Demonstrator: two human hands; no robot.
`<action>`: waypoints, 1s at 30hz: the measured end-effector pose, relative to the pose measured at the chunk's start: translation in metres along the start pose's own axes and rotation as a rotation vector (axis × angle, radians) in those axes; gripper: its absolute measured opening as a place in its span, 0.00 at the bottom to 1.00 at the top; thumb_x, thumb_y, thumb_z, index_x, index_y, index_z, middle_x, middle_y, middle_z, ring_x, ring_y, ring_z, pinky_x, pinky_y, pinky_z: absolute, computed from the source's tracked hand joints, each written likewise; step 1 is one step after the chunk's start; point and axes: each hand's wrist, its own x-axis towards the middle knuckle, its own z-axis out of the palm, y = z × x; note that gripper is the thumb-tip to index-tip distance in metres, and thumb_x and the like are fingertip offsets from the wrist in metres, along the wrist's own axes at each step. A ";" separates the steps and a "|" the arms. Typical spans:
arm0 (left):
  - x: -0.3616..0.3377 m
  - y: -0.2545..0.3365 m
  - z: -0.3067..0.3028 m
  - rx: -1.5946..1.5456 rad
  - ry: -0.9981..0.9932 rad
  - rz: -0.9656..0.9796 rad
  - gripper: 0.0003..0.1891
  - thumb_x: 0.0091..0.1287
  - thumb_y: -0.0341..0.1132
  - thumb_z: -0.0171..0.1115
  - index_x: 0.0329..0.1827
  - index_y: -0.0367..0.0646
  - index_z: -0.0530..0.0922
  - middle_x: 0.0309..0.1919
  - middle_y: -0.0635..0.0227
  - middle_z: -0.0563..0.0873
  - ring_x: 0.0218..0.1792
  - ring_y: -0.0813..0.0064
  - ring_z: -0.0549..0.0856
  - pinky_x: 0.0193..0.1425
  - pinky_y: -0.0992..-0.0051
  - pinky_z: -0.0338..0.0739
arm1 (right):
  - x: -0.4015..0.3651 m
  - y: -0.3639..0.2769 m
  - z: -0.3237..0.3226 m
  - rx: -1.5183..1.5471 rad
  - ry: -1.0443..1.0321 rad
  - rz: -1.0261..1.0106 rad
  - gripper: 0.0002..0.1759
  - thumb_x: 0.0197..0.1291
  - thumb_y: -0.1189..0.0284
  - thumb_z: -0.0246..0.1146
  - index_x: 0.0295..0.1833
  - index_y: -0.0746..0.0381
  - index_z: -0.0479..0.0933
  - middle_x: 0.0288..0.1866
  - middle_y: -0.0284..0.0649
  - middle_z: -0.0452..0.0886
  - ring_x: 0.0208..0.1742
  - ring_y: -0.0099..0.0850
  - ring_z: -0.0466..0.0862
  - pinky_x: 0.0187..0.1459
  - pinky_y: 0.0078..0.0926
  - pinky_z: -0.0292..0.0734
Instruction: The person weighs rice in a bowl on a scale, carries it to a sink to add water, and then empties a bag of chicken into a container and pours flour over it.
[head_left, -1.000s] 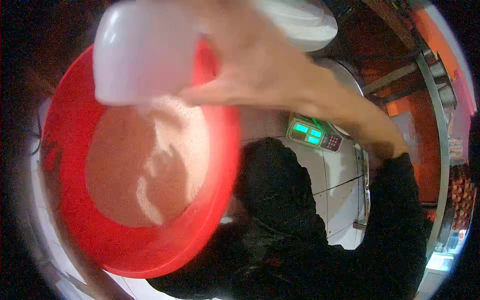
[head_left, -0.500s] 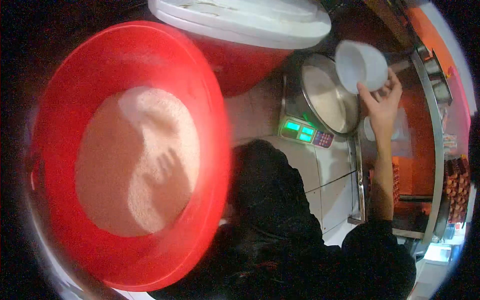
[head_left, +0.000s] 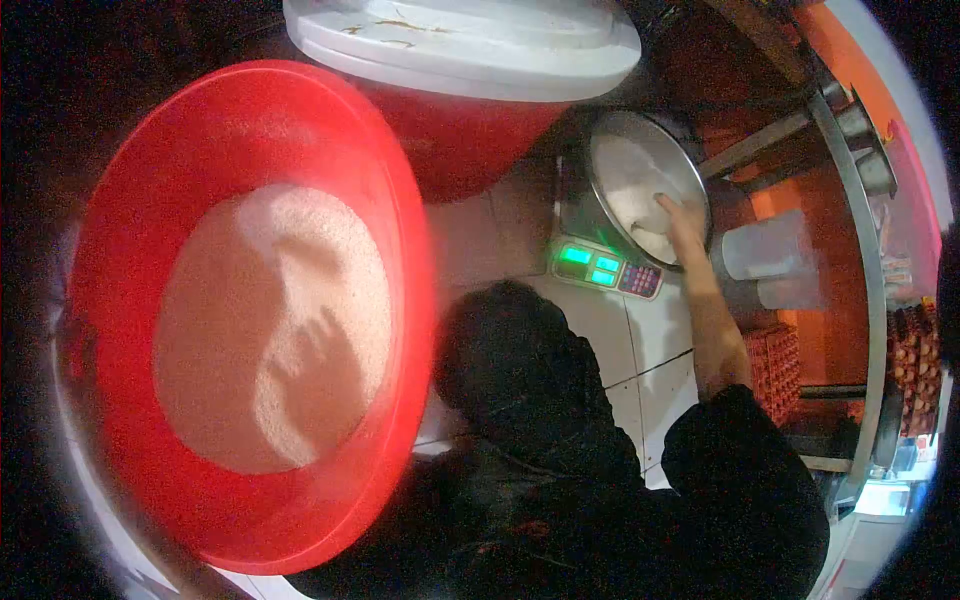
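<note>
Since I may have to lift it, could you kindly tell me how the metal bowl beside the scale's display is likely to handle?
The metal bowl will probably keep its shape, as it looks like rigid, shiny metal. It may feel heavier than an empty one, given the pale powder inside. Tilting it could spill some, since the top is open.

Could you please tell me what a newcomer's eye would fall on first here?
Most likely the big red tub filling the left side, with a hand-shaped shadow on the pale powder inside. Right of centre, the scale glows green beside the metal bowl, into which the right hand reaches.
</note>
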 end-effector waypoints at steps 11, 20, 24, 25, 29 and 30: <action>-0.001 0.000 0.004 -0.073 -0.013 -0.032 0.25 0.72 0.40 0.56 0.70 0.42 0.69 0.68 0.61 0.73 0.68 0.65 0.71 0.74 0.65 0.63 | -0.042 -0.054 -0.099 0.976 -0.184 0.183 0.38 0.60 0.54 0.66 0.70 0.60 0.65 0.67 0.43 0.72 0.64 0.34 0.77 0.54 0.34 0.81; -0.005 -0.002 0.009 -0.159 -0.028 -0.071 0.25 0.72 0.40 0.57 0.70 0.42 0.69 0.68 0.61 0.73 0.68 0.65 0.71 0.74 0.65 0.62 | -0.055 -0.102 -0.134 1.174 -0.146 0.124 0.40 0.56 0.54 0.69 0.67 0.66 0.64 0.64 0.46 0.70 0.65 0.41 0.73 0.54 0.41 0.84; -0.006 -0.004 0.012 -0.198 -0.032 -0.092 0.26 0.72 0.41 0.57 0.70 0.42 0.69 0.68 0.61 0.73 0.68 0.65 0.71 0.74 0.65 0.62 | -0.089 -0.149 -0.143 1.119 -0.229 -0.012 0.39 0.59 0.57 0.68 0.68 0.68 0.62 0.67 0.47 0.67 0.66 0.42 0.71 0.61 0.44 0.79; -0.006 -0.005 0.013 -0.209 -0.033 -0.096 0.26 0.72 0.41 0.57 0.70 0.41 0.69 0.68 0.61 0.73 0.68 0.65 0.71 0.74 0.65 0.62 | -0.104 -0.168 -0.144 1.123 -0.306 -0.085 0.38 0.60 0.58 0.67 0.68 0.68 0.61 0.67 0.47 0.67 0.67 0.43 0.71 0.63 0.45 0.76; -0.006 -0.003 0.017 -0.276 -0.054 -0.113 0.26 0.72 0.41 0.58 0.70 0.41 0.69 0.68 0.60 0.73 0.68 0.65 0.71 0.74 0.65 0.62 | -0.160 -0.236 -0.125 1.171 -0.508 -0.366 0.35 0.59 0.63 0.68 0.68 0.65 0.63 0.64 0.47 0.71 0.65 0.43 0.74 0.65 0.41 0.74; -0.007 -0.003 0.018 -0.302 -0.059 -0.119 0.26 0.72 0.41 0.58 0.70 0.41 0.69 0.68 0.60 0.73 0.68 0.65 0.71 0.74 0.65 0.62 | -0.184 -0.265 -0.117 1.021 -0.488 -0.422 0.38 0.55 0.64 0.71 0.68 0.64 0.63 0.65 0.46 0.70 0.64 0.43 0.75 0.65 0.42 0.73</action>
